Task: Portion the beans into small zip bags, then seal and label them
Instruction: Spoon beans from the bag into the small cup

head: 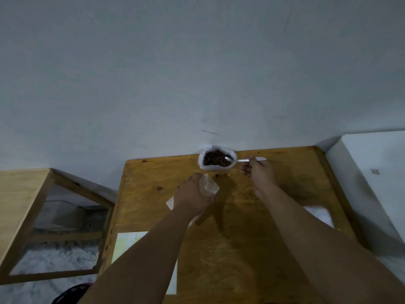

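Observation:
A white bag of dark brown beans (215, 161) stands open at the far edge of the wooden table (274, 216), against the wall. My right hand (258, 172) grips a metal spoon (243, 160) by its handle, and the spoon's bowl lies in the beans. My left hand (194, 195) holds a small clear zip bag (209, 186) upright just in front of the bean bag, its mouth toward the beans. A few loose beans (222, 175) lie on the table between the two bags.
White sheets lie on the table: one under my left forearm (127, 244), one under my left hand (171, 202), another at the right (320, 213). A wooden frame (26, 205) stands to the left. A white surface (372, 172) is on the right.

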